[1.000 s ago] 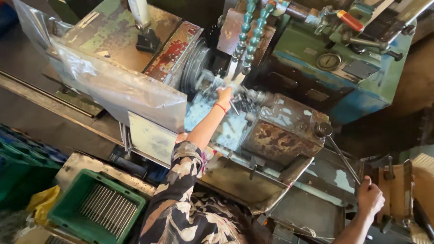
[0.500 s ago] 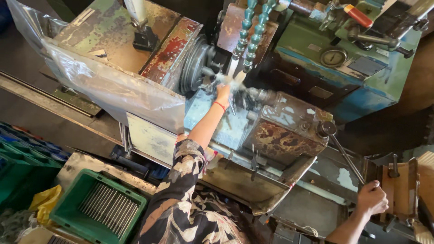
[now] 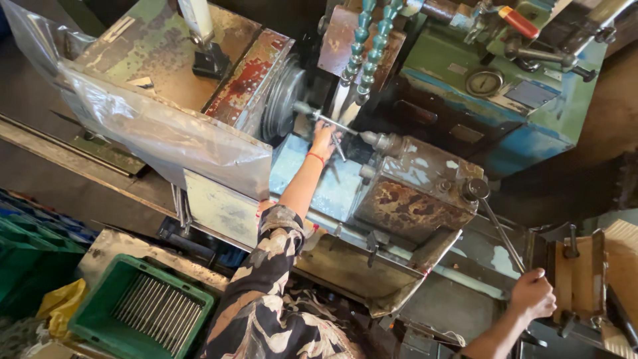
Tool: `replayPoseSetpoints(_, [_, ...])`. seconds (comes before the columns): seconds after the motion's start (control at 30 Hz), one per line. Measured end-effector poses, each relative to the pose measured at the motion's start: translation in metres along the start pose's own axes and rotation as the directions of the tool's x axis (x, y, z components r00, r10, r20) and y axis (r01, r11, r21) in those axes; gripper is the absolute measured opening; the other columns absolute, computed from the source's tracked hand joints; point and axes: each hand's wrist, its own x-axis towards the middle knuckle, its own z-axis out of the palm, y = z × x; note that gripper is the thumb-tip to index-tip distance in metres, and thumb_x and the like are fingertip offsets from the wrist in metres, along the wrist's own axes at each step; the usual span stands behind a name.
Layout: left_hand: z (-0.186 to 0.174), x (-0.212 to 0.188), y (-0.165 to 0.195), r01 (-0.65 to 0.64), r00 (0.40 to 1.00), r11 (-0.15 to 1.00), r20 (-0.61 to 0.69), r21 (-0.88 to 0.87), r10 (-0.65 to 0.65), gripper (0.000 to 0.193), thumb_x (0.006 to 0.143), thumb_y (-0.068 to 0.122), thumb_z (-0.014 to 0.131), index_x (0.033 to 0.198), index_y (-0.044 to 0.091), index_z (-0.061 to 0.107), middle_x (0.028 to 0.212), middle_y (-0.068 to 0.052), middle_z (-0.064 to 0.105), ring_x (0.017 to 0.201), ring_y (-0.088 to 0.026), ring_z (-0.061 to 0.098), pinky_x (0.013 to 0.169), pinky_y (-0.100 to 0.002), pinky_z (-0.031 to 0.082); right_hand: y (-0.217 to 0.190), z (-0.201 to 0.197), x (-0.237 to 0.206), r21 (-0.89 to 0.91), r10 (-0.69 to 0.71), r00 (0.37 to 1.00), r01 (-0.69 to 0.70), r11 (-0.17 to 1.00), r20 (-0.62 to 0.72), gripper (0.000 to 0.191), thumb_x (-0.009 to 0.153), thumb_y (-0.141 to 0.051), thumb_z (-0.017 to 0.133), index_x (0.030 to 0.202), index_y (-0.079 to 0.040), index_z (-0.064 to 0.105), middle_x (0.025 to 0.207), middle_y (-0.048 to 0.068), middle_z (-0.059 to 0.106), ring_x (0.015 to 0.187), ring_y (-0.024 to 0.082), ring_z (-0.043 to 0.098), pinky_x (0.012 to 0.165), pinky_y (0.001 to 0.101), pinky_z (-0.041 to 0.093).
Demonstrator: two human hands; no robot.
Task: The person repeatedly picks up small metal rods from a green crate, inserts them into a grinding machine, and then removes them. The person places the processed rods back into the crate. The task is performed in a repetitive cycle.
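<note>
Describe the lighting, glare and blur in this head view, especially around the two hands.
Head view: light falls evenly on the lathe, with dark shadow along the top and right edges; the clear plastic sheet shows pale glare. The left hand on the thin metal rod is slightly soft, the right hand on the long lever sharper. The green crate of rods is clear; straight edges bow near the frame corners.

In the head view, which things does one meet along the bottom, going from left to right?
Yellow bag → green crate with metal rods → patterned sleeve of the left arm → right hand on the long lever → wooden box.
</note>
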Motion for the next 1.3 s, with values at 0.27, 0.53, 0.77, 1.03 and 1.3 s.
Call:
replayPoseSetpoints(0.27, [0.009,0.002,-0.005,0.014,1.000,0.986,0.009,0.168,-0.015,0.033,0.094,0.014,0.067,0.117,0.018,0.045,0.093,-0.005,0.059,0.072,-0.022,0.062,0.059,-0.042,0.050,0.005,0.005,0.024,0.011,-0.097,0.992,0.098,0.995,-0.075,0.058,0.114,-0.036,0.044,0.076,-0.003,0.073,0.066,0.021,0.065,0.072,0.045,0.068,0.068,0.0548,0.055])
replayPoseSetpoints(0.53, [0.031,0.007,-0.019,-0.137,0.979,0.990,0.150,-0.030,0.140,0.023,0.092,0.011,0.076,0.105,0.011,0.057,0.094,-0.003,0.058,0.080,-0.019,0.061,0.074,-0.038,0.052,0.013,0.027,0.041,-0.053,-0.143,0.964,0.134,0.990,-0.225,0.047,0.106,-0.031,0.045,0.071,-0.010,0.070,0.059,0.011,0.062,0.059,0.031,0.064,0.062,0.0433,0.048])
replayPoseSetpoints(0.77, [0.036,0.008,-0.016,-0.007,0.990,0.996,0.140,-0.086,0.019,0.051,0.086,0.007,0.073,0.122,0.026,0.042,0.108,-0.001,0.055,0.095,-0.022,0.060,0.080,-0.064,0.048,0.008,0.031,0.045,-0.008,-0.129,0.965,0.130,0.991,-0.227,0.053,0.109,-0.034,0.045,0.066,-0.010,0.065,0.052,0.009,0.055,0.056,0.027,0.057,0.062,0.0405,0.042])
replayPoseSetpoints(1.03, [0.024,0.014,-0.014,0.031,0.998,0.995,-0.054,-0.097,-0.036,0.053,0.081,0.009,0.077,0.113,0.025,0.038,0.106,-0.003,0.053,0.093,-0.027,0.060,0.085,-0.072,0.045,0.003,0.028,0.047,-0.006,-0.120,0.975,0.121,0.993,-0.185,0.049,0.107,-0.027,0.045,0.062,-0.010,0.056,0.053,0.005,0.050,0.052,0.022,0.055,0.065,0.0391,0.042])
replayPoseSetpoints(1.3, [0.019,0.015,-0.008,-0.036,0.999,0.999,-0.001,-0.032,0.036,0.056,0.081,0.010,0.080,0.117,0.022,0.038,0.100,-0.005,0.053,0.091,-0.026,0.059,0.085,-0.072,0.045,-0.006,0.020,0.045,0.099,-0.077,0.983,0.094,0.991,-0.164,0.050,0.108,-0.027,0.044,0.061,-0.011,0.054,0.051,0.004,0.050,0.054,0.020,0.055,0.065,0.0382,0.042])
